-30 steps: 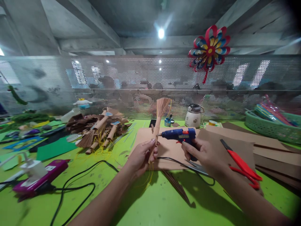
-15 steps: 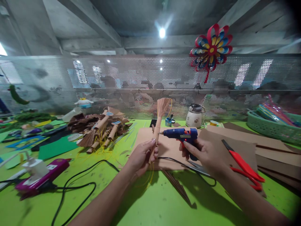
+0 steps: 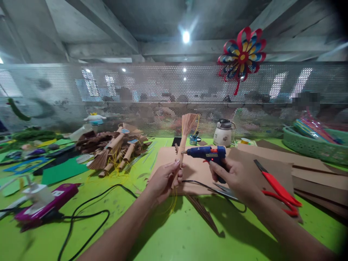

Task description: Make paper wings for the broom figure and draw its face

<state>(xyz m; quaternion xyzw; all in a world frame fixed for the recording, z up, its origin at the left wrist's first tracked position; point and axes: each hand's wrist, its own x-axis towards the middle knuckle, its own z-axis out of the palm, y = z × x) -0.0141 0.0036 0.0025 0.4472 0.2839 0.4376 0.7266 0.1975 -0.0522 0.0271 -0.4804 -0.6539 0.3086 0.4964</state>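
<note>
A bare left hand (image 3: pixel 163 179) is holding a slim tan paper piece with a rolled stem and a pleated fan-shaped head (image 3: pixel 187 125), its fingers closing around the lower stem. The piece is standing over the left part of a flat tan paper sheet (image 3: pixel 197 175) on a bright green tabletop (image 3: pixel 168 239). Its long axis is running nearly upright, tilting slightly right at the top; the flared head is pointing up and away from the person, and a thin yellow string is looping beside it.

A bare right hand (image 3: pixel 233 175) is gripping a dark blue glue gun with a red trigger (image 3: pixel 208 152) over the right part of the sheet. The gun is lying about level, its nozzle pointing left at the stem; whether the tip is touching is hard to tell.

Left of the sheet, a heap of similar tan and brown paper pieces (image 3: pixel 116 145) is resting with tangled yellow strings. Right of it, red-handled scissors (image 3: pixel 280 188) are lying on brown paper. A dark brown pleated paper strip (image 3: pixel 205 214) is sticking out at the near edge.

The left hand is hiding part of the lower stem, the right hand is covering much of the gun's handle, and the right forearm is partly covering a silver metal blade (image 3: pixel 227 193).
</note>
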